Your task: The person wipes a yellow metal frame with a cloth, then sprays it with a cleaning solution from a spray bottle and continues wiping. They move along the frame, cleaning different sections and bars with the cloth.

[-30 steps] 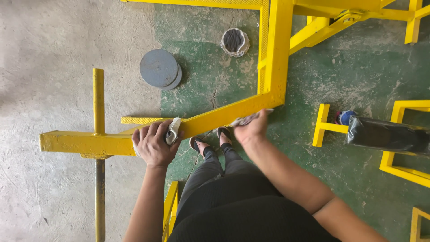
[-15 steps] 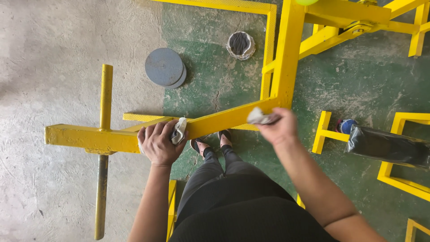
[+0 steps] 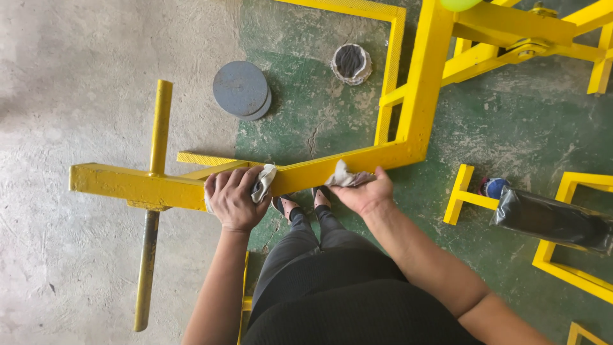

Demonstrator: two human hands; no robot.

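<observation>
Yellow-painted bar (image 3: 319, 171) mid-wipe, left hand (image 3: 233, 199) clamped over a white rag (image 3: 263, 183) on its left-centre stretch, right hand (image 3: 365, 191) bunching a grey rag (image 3: 345, 176) near the bend, far frame untouched.

Bare grey concrete floor (image 3: 76, 83) left, worn green-painted floor (image 3: 511, 128) right; even daylight.

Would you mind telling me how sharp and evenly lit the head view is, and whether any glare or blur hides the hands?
Head view: soft, even light, no glare on the yellow bar; faint shadows only. Left hand and right hand are sharp, each on a cloth. Straight bars bow slightly towards the edges.
</observation>
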